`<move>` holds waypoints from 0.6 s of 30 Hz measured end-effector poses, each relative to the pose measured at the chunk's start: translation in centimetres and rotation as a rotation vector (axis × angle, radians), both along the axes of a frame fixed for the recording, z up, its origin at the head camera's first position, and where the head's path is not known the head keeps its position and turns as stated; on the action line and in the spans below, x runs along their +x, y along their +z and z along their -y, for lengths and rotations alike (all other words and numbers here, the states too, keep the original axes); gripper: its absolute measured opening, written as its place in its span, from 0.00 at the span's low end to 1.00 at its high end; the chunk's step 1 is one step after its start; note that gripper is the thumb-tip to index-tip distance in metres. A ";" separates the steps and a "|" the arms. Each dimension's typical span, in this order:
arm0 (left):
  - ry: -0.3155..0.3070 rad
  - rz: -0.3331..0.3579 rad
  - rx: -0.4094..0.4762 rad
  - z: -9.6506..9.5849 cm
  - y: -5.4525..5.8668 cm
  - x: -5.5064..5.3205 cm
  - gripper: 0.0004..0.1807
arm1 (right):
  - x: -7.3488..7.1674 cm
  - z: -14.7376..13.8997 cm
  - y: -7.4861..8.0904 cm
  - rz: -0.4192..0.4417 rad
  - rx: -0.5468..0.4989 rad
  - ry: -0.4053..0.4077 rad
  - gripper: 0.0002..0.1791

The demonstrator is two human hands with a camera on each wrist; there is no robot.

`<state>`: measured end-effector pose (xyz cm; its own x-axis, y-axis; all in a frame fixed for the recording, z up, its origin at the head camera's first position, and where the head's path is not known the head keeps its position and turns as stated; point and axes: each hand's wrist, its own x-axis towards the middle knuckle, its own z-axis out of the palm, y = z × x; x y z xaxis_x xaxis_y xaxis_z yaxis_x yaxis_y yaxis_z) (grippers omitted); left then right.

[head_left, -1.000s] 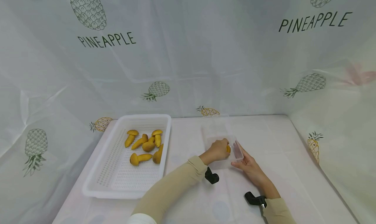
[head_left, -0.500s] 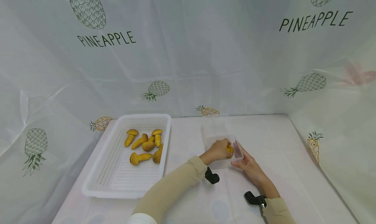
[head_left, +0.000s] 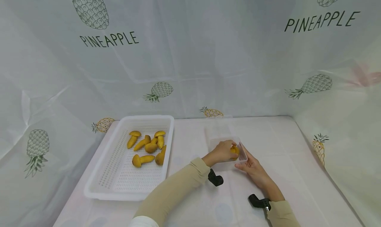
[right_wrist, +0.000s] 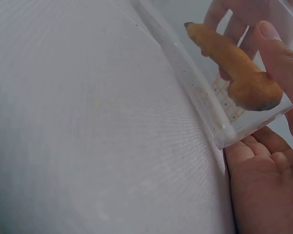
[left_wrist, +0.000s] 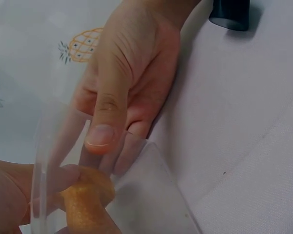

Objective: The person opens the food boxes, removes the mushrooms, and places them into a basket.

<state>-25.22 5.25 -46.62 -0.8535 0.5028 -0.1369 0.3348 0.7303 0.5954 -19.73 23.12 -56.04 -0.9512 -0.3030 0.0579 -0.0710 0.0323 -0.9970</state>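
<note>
A yellow-brown mushroom (head_left: 234, 151) is pinched in my left hand (head_left: 221, 151), inside a clear plastic box (head_left: 243, 157). Through the box wall in the right wrist view, the mushroom (right_wrist: 234, 66) shows its whole stem and rounded cap, with left fingers behind it. My right hand (head_left: 254, 170) grips the box's right end, thumb at the near corner. The left wrist view has this right hand (left_wrist: 129, 73) with its thumb over the rim and its fingers outside the wall. Part of the mushroom (left_wrist: 90, 195) is hidden there by left fingers.
A white perforated basket (head_left: 128, 189) at the left contains several similar mushrooms (head_left: 146, 158). A clear lid (head_left: 218, 127) lies behind the box. A pineapple-print sheet (head_left: 190, 55) hangs around the white-covered table (head_left: 190, 200).
The mushroom has shifted slightly right within the box, and more of it shows past the left fingers. The right hand keeps its hold on the box. Basket contents look the same.
</note>
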 end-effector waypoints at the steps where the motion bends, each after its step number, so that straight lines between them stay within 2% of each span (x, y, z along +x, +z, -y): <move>1: -0.004 -0.002 0.002 0.0 0.1 0.0 0.24 | 0.0 0.0 0.0 0.003 -0.001 -0.001 0.50; 8: -0.030 0.003 0.055 0.1 0.8 0.0 0.24 | 0.0 0.2 -0.1 0.003 -0.004 -0.011 0.49; 15: -0.051 0.048 0.164 0.9 2.5 -0.2 0.25 | 0.1 0.1 -0.2 -0.006 -0.081 0.034 0.50; 18: -0.062 0.070 0.212 1.5 3.4 -0.3 0.26 | 0.1 0.1 -0.1 -0.001 -0.074 0.034 0.50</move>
<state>-25.50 3.79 -43.22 -0.8125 0.5774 -0.0802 0.3276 0.5660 0.7565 -19.68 23.05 -56.18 -0.9405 -0.3298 0.0820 -0.0715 -0.0439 -0.9965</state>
